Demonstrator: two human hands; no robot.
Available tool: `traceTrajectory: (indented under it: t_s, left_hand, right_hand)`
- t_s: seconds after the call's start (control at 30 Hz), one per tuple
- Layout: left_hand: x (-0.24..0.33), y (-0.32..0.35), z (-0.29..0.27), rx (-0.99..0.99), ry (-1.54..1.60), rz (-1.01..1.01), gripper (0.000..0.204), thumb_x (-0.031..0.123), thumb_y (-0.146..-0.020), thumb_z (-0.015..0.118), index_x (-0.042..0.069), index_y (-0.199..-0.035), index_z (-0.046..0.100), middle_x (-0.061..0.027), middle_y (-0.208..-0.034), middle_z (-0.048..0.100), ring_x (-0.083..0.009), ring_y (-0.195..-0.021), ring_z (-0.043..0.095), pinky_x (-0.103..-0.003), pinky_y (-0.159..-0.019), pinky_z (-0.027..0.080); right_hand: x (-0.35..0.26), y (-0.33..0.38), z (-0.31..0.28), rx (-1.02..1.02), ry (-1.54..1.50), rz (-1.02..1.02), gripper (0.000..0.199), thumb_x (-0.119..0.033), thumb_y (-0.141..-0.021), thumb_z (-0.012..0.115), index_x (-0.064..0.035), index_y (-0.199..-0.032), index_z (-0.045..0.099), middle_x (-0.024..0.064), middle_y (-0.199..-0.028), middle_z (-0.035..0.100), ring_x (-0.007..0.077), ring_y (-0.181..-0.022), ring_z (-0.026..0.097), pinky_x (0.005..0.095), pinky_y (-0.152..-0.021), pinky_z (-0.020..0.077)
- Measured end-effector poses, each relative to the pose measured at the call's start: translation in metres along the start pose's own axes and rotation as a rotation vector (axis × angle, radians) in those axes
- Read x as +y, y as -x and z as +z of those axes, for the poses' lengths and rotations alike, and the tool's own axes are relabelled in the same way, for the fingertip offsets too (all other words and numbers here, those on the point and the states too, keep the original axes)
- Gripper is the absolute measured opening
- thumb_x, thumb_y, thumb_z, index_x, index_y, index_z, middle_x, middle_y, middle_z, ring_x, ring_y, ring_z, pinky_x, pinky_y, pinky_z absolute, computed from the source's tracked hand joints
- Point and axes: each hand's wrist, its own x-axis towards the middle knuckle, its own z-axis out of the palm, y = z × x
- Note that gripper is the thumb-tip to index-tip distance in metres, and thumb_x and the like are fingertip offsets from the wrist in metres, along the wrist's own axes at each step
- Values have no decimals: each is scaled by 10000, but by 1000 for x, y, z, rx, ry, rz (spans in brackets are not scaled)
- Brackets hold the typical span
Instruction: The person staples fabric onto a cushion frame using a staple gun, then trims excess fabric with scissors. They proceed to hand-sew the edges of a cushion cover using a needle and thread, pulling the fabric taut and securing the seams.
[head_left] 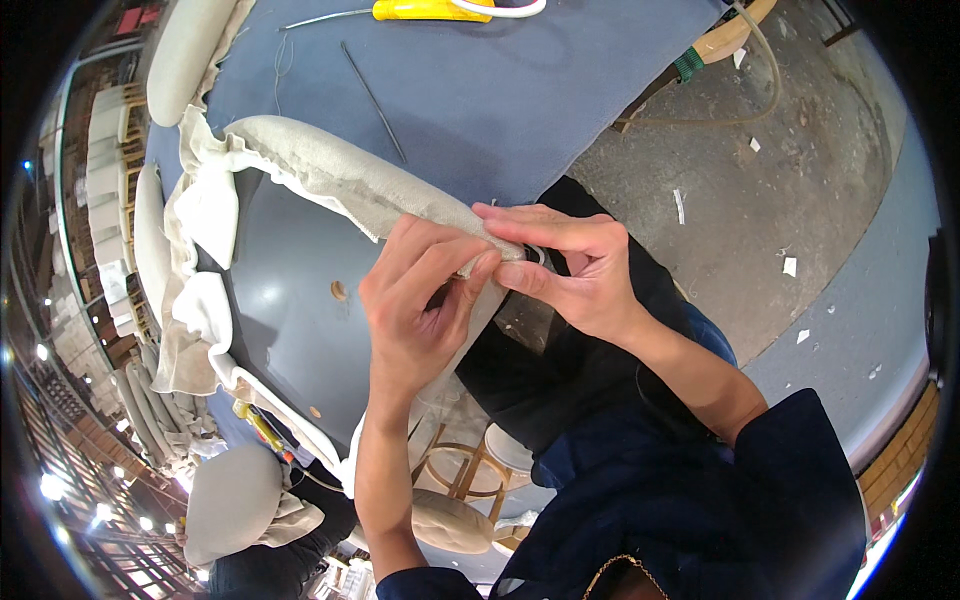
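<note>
Left hand (425,290) and right hand (585,265) pinching a beige cover (370,182) at one end of a grey panel (285,255), centre of frame.

Both hands closed, thumb against fingers, on the rolled cover edge; fingertips nearly meet, and what lies between them is partly hidden. Cover runs from there along the panel's upper edge toward upper left, white lining (208,222) bunched at the panel's left side. Yellow-handled tool (425,10) at top centre and thin dark rod (373,102) lie on the blue table cloth (510,85), untouched. Step in hand, judged: dressing the cover's edge around the panel end. Next move seems to call for a firm, even pinch, with the fold held flat.
</note>
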Motion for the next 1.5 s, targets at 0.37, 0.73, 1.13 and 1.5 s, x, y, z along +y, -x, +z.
traceTrajectory:
  t_s: [0.37,0.73,1.13,1.5]
  left_hand:
    - [-2,2,8,72,-174,223,280,-35,-709,810,51,-961,725,-56,-793,621,-228,-711,578,-336,-591,480]
    - [3,3,-13,-50,-133,-16,328,37,-785,778,55,-1099,685,-65,-798,584,-255,-748,503,-365,-666,438]
    - [-21,-7,-14,-150,-136,268,186,104,-763,790,78,-845,625,-45,-798,554,-260,-725,476,-372,-656,403]
    - [-20,-13,-10,-58,131,52,96,57,-806,767,43,-791,672,-46,-692,561,-235,-655,435,-331,-601,382]
  right_hand:
    - [-1,8,15,149,-354,128,201,70,-883,718,67,-1083,727,275,-1281,645,242,-1156,659,342,-1001,534]
    - [-6,2,14,98,-450,206,244,28,-908,713,102,-1137,675,258,-1292,639,192,-1101,658,329,-958,567]
    - [-3,6,12,102,-323,158,175,19,-894,733,73,-1061,725,276,-1284,643,248,-1172,644,353,-1002,534]
    - [-13,-9,18,21,-35,76,393,-1,-857,764,74,-1229,666,240,-1326,635,291,-1314,562,374,-1107,437]
